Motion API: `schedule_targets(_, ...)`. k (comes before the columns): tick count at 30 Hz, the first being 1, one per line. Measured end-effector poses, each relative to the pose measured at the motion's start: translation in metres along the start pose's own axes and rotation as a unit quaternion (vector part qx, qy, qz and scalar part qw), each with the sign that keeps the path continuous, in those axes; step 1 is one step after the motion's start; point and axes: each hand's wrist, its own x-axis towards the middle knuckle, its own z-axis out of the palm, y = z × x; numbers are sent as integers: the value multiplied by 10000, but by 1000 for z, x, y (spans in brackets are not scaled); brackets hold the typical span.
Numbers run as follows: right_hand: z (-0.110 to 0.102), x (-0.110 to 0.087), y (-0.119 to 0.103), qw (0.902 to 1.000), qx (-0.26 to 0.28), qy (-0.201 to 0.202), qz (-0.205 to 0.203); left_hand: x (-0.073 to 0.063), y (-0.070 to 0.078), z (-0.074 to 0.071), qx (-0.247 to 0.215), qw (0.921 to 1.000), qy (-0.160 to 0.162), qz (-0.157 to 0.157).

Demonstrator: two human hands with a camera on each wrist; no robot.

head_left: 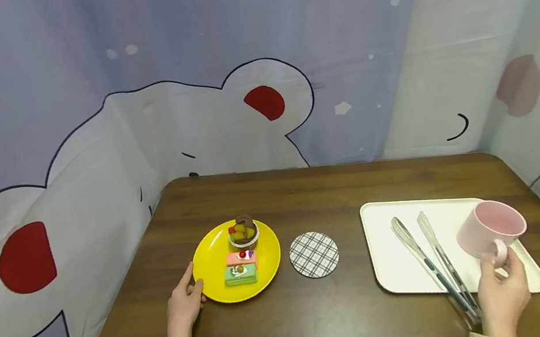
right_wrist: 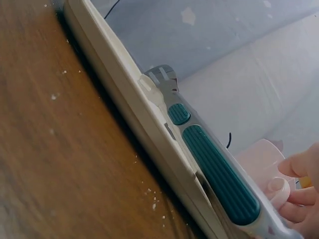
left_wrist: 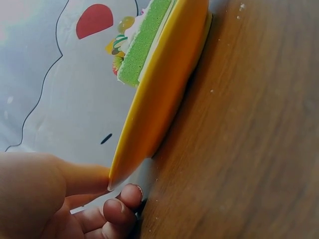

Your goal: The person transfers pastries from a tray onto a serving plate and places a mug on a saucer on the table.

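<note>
The left hand (head_left: pixel 185 304) holds the left rim of a yellow plate (head_left: pixel 208 279), thumb on top and fingers beneath, as the left wrist view shows. On the plate sit a green cake slice (head_left: pixel 240 276), a pink cake slice (head_left: pixel 235 259) and a fruit-topped cup dessert (head_left: pixel 242 235). At the right, the right hand (head_left: pixel 503 294) grips a pink mug (head_left: pixel 479 236) by its handle. The mug is upright over the right part of a white tray (head_left: pixel 396 275). Tongs with teal grips (right_wrist: pixel 219 174) lie on the tray, their joined end past its front edge.
A round checked coaster (head_left: pixel 314 254) lies on the brown table (head_left: pixel 333 310) between plate and tray. Printed curtains (head_left: pixel 190 122) hang behind the table and along its sides.
</note>
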Motion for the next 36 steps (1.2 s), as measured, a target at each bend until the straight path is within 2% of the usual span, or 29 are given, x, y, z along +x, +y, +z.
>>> schedule_targets(4,-2,1,-2,9995,206,-126,223,0,1,1,-68,10000,11,-22)
schedule_targets(7,-3,1,-3,9915,1100,-343,607,0,0,1,-89,9999,44,-67)
schedule_targets(9,-3,1,-4,9755,1981,-430,849,0,0,1,-118,9999,39,-58)
schedule_targets(11,-2,1,-4,9516,2869,-443,1005,0,0,1,-152,9999,44,-17)
schedule_targets(13,-2,1,-4,9365,3325,-440,1025,1,-1,1,-169,9998,58,24)
schedule_targets(14,-1,1,-4,9327,3440,-405,1008,1,-1,1,-172,9998,56,45)
schedule_targets(18,-1,-2,-5,9270,3663,-199,788,1,-1,1,-151,9999,63,47)
schedule_targets(21,1,-4,-10,9267,3740,-55,368,2,-1,2,-124,9999,79,69)
schedule_targets(25,6,-11,-22,9249,3797,-155,-126,1,-3,2,-58,9997,130,184)
schedule_targets(27,7,-17,-29,9201,3898,-304,-238,0,-3,1,-31,9996,149,223)
schedule_targets(29,10,-25,-36,9213,3842,-498,-322,1,-3,1,-15,9996,150,227)
schedule_targets(31,14,-34,-43,9160,3915,-792,-389,1,-3,1,-7,9997,149,199)
schedule_targets(36,30,-57,-58,9146,3634,-1681,-573,2,-2,1,-12,9998,128,149)
